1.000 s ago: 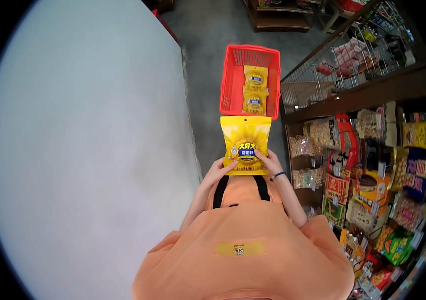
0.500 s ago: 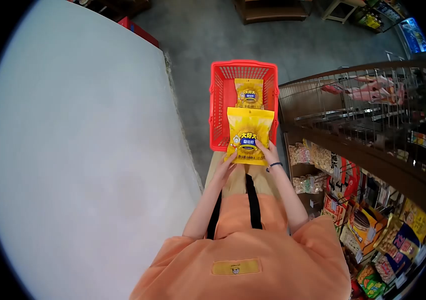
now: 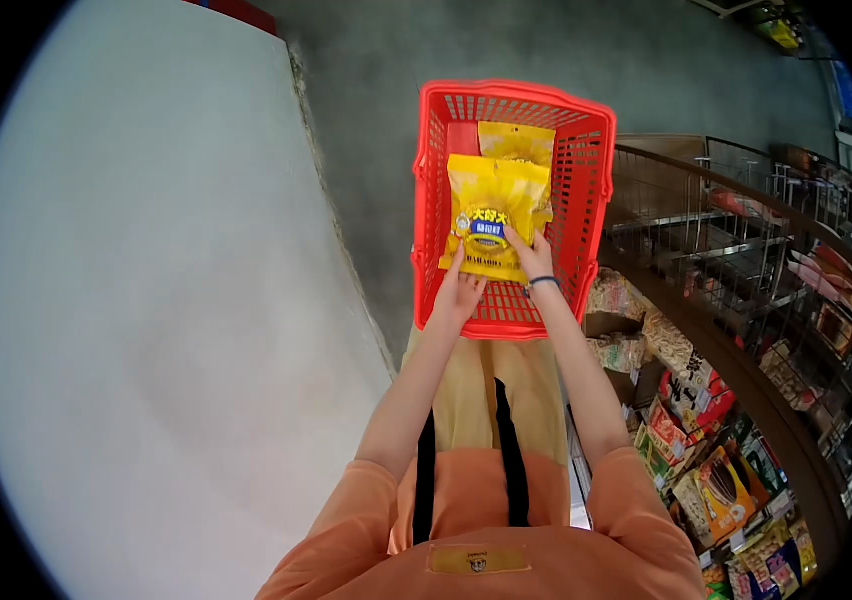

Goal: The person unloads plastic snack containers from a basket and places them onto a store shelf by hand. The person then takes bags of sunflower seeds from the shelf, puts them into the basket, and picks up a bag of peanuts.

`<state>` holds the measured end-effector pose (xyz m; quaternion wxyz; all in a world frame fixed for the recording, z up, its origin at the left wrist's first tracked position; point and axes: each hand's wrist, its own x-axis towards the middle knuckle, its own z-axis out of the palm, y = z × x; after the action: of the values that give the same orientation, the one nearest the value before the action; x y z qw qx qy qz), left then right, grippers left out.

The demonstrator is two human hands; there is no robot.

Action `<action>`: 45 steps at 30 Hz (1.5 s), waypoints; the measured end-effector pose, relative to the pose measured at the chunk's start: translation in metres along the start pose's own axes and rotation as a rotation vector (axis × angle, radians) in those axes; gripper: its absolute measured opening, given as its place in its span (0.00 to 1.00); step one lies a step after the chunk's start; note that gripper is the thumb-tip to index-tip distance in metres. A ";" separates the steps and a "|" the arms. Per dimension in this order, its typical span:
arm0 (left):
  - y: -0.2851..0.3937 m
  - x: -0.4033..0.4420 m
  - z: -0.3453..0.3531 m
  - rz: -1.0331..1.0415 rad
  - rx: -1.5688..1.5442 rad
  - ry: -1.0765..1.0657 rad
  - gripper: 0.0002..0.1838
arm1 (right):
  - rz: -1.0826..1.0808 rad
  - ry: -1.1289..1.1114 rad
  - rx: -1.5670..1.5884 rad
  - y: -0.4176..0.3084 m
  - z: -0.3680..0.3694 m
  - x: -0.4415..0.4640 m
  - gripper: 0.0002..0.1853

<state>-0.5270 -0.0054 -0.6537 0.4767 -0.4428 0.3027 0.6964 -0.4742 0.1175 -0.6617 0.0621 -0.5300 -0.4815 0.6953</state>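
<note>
We count one yellow sunflower seed bag [image 3: 516, 150] lying in the red plastic basket [image 3: 423, 215], toward its far end, so that part is done; the held sunflower seed bag [image 3: 491, 203] is within the basket's rim, overlapping the first, but not yet let go. Can't tell if it rests on anything. A strip of yellow packaging shows on its right; same bag below or another, we can't say. Left hand [image 3: 461, 292], at the basket's near end, pinches the held bag's lower left corner, thumb on the front; right hand [image 3: 536, 258], wearing a dark wristband [image 3: 543, 281], pinches the lower right side, thumb across the front, other fingers mostly hidden. Writing: we read 大好大 in dark characters on the held bag, a blue panel below that looks like 葵花籽, then Latin capitals along the bottom, probably DAHAODA. Print on the bag in the basket is covered. Right of the basket, snack packets [image 3: 726, 495] on a shelf carry labels too small for us. Nearer than the basket, the orange shirt [image 3: 346, 545] has a chest patch [image 3: 479, 560], lettering unreadable.
</note>
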 end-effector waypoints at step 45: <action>0.016 0.029 -0.002 -0.158 0.302 0.060 0.19 | -0.335 0.392 -0.276 0.064 0.015 0.041 0.24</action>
<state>-0.5460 -0.0015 -0.6811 0.5818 -0.4092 0.3825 0.5897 -0.4766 0.0988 -0.7369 0.1953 -0.5708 -0.6310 0.4877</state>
